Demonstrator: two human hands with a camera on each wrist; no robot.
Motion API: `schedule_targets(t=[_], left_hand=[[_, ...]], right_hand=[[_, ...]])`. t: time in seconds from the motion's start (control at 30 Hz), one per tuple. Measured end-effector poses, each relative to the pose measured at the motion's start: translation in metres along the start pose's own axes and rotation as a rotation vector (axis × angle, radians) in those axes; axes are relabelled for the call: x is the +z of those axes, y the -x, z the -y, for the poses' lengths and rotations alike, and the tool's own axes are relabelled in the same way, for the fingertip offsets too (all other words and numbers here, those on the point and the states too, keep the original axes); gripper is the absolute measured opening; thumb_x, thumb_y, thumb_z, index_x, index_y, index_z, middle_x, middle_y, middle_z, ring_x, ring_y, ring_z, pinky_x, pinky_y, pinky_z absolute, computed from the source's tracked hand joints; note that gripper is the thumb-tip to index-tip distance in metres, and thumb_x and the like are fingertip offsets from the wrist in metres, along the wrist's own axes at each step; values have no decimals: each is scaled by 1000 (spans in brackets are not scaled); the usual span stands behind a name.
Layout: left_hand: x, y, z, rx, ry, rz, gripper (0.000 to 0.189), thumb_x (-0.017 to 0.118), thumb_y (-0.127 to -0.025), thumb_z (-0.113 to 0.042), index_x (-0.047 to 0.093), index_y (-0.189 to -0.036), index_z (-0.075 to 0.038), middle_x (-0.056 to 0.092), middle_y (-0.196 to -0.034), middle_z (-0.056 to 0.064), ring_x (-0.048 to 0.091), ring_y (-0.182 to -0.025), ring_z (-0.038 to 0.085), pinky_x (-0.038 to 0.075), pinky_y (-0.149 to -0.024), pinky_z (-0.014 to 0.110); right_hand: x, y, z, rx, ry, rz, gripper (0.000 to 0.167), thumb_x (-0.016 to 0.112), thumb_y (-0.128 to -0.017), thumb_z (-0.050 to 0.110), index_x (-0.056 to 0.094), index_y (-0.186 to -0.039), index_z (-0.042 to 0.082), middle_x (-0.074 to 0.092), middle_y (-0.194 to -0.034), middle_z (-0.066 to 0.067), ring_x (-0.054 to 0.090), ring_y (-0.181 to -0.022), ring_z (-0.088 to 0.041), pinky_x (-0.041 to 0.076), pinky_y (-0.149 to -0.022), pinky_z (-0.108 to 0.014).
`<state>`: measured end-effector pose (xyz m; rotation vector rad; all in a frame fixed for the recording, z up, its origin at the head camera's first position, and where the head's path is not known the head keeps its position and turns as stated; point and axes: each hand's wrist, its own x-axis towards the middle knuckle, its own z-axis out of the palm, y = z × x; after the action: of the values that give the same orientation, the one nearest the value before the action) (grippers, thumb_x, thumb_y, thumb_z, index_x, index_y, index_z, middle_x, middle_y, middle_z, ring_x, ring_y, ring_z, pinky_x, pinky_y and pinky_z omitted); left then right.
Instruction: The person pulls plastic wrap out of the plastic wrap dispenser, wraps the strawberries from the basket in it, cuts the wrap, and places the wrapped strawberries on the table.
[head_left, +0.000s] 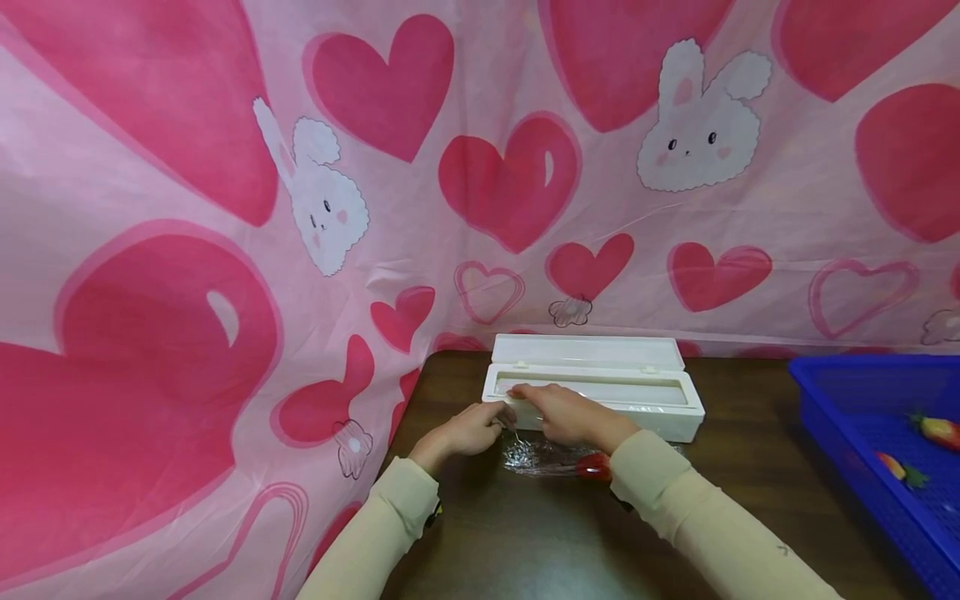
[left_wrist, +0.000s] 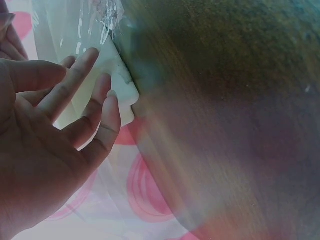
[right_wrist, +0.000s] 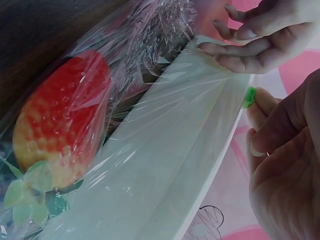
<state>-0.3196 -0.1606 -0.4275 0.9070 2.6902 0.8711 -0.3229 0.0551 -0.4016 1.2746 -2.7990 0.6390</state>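
A long white cling film dispenser (head_left: 592, 400) stands with its lid up at the back of the table. Clear film (right_wrist: 150, 55) runs over its front face and gathers crumpled at one end. A red and yellow strawberry-like fruit (right_wrist: 65, 120) with green leaves lies under the film. My left hand (head_left: 468, 429) is at the dispenser's left end, fingers spread and loosely bent beside the film (left_wrist: 95, 30). My right hand (head_left: 566, 412) reaches over the dispenser's front edge, with one fingertip touching a small green slider (right_wrist: 248, 97) on that edge. Its thumb lies apart from the slider.
A blue plastic basket (head_left: 832, 433) stands at the right, with several similar fruits (head_left: 941, 433) inside. The dark wooden table (head_left: 495, 542) extends toward me. A pink cloth with hearts and rabbits (head_left: 510, 292) hangs behind and along the left side.
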Motion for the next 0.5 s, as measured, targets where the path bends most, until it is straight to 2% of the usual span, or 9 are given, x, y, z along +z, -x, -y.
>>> schedule_targets(t=[0.5], left_hand=[[-2, 1, -2, 5, 20, 16, 29, 45, -95, 8, 63, -118, 7, 71, -111, 18, 67, -109, 33, 50, -100, 46]], right_hand=[[-1, 6, -1, -15, 3, -24, 58, 63, -83, -13, 55, -139, 1, 68, -124, -17, 67, -100, -31, 54, -90, -48]])
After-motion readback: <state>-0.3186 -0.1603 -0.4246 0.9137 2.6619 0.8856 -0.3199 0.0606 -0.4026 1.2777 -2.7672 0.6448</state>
